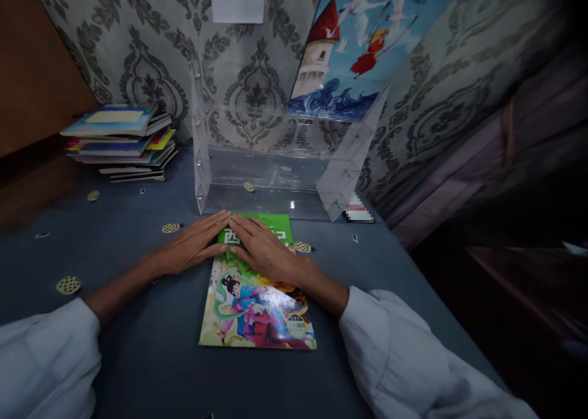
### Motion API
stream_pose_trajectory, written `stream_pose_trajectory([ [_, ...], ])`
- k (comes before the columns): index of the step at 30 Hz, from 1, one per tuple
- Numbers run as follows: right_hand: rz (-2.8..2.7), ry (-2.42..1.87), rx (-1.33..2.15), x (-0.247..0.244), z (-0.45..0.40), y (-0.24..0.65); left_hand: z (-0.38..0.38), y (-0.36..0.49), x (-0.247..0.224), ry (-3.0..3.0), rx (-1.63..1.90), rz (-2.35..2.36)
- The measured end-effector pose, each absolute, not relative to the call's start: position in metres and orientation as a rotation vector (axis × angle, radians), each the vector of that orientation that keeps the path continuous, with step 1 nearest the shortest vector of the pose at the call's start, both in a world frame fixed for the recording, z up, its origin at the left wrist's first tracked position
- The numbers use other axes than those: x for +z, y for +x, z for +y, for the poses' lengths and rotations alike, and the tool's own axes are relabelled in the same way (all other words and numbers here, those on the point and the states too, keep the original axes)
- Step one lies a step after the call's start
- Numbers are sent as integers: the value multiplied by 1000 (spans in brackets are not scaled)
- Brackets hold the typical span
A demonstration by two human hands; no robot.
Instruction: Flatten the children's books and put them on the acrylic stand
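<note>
Picture book (264, 312) is lying flat, cover up, under the fingers of both grips and running down from them between the forearms. Cover is showing a green band at the top with big white characters, partly hidden by the right grip (266, 249); below that grip a dark-haired figure in blue and pink is trailing a green ribbon, and a round badge is sitting toward the lower right corner. Cover is glossy — catching light below the right grip.

Left grip (193, 245) is resting at the book's upper left edge, right grip across its upper part; both are lying palm down, fingers straight and spread flat, fingertips meeting or nearly so. White sleeves (399, 339) are covering the forearms.

Counter (151, 358) is wearing a dark blue-grey covering with yellow dotted motifs. Just beyond the grips a clear rack (340, 174) is standing, a blue castle book (316, 79) leaning high in it. Book stack (122, 140) is sitting beyond the left grip, off to its left. Farther back, patterned wallpaper (250, 94) — and a purplish curtain (478, 168) is hanging right of the right grip.
</note>
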State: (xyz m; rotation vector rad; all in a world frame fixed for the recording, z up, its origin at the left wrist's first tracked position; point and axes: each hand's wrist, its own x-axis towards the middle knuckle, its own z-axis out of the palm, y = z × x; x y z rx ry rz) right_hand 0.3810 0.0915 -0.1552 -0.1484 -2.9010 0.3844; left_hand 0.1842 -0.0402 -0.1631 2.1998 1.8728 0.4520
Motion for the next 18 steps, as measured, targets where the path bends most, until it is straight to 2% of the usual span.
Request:
stream_pose_trajectory([
  [18, -2889, -277, 311, -156, 99, 386, -32, 194, -164, 2248, 440, 1977],
])
